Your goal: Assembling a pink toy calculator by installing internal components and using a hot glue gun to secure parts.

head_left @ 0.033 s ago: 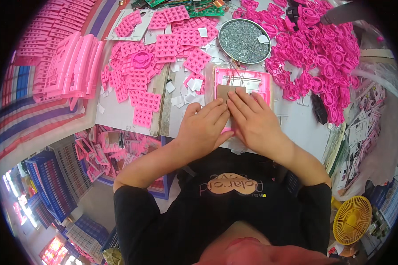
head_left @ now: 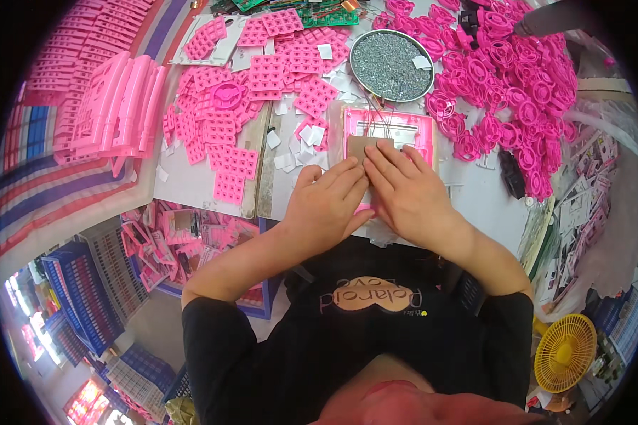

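Note:
Both hands lie over a pink plastic housing (head_left: 424, 129) on the table in front of me. A flat brown board (head_left: 360, 145) sits on the housing, and thin wires run out past its far edge. My left hand (head_left: 327, 198) rests on the left side with straight fingers and its thumb apart. My right hand (head_left: 411, 195) presses flat from the right, its fingertips on the brown board. The fingertips of the two hands nearly meet. Much of the board and the near part of the housing are hidden under the hands.
Beyond the housing stands a round tray of small screws (head_left: 390, 67). Pink button pads (head_left: 234, 163) and white paper squares (head_left: 308, 145) lie to the left, a heap of pink rings (head_left: 503, 85) to the right. A blue crate (head_left: 266, 283) of pink parts stands below the table's left side.

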A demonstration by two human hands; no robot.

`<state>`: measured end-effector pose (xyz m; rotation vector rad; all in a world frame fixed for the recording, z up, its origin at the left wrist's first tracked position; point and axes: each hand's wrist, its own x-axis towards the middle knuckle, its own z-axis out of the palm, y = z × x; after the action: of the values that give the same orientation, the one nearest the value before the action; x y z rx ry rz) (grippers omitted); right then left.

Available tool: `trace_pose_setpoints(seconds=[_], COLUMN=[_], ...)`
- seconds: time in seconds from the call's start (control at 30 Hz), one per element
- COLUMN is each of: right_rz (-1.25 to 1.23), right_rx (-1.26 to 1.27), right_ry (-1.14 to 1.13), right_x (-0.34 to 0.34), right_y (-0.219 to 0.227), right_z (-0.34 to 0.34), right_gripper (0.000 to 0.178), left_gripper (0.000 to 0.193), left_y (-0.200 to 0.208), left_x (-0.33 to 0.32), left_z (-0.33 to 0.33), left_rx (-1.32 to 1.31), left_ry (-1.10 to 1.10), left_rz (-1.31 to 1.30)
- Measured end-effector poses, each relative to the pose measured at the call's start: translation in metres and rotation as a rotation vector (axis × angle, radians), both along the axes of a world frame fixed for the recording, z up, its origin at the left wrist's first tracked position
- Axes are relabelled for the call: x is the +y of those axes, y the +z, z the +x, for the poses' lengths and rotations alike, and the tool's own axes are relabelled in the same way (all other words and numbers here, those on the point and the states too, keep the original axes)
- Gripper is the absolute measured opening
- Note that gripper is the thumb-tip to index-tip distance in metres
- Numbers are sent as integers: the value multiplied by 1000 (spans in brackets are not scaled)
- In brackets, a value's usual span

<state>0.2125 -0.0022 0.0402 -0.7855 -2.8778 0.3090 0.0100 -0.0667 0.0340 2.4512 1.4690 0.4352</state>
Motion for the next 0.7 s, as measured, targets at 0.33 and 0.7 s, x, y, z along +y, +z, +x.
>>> trace_pose_setpoints(seconds=[0.33, 0.7], right_rz=[47, 63], right_rx=[-108, -119], right_ry=[16, -2], right_x=[-2, -4], right_y=[7, 6], right_z=[-10, -7], right_gripper=[52, 58], left_gripper=[20, 18], left_y=[11, -29], left_x=[155, 248], left_z=[-25, 9], left_rx=[-193, 243], left_ry=[91, -66], left_rz=[-1, 360])
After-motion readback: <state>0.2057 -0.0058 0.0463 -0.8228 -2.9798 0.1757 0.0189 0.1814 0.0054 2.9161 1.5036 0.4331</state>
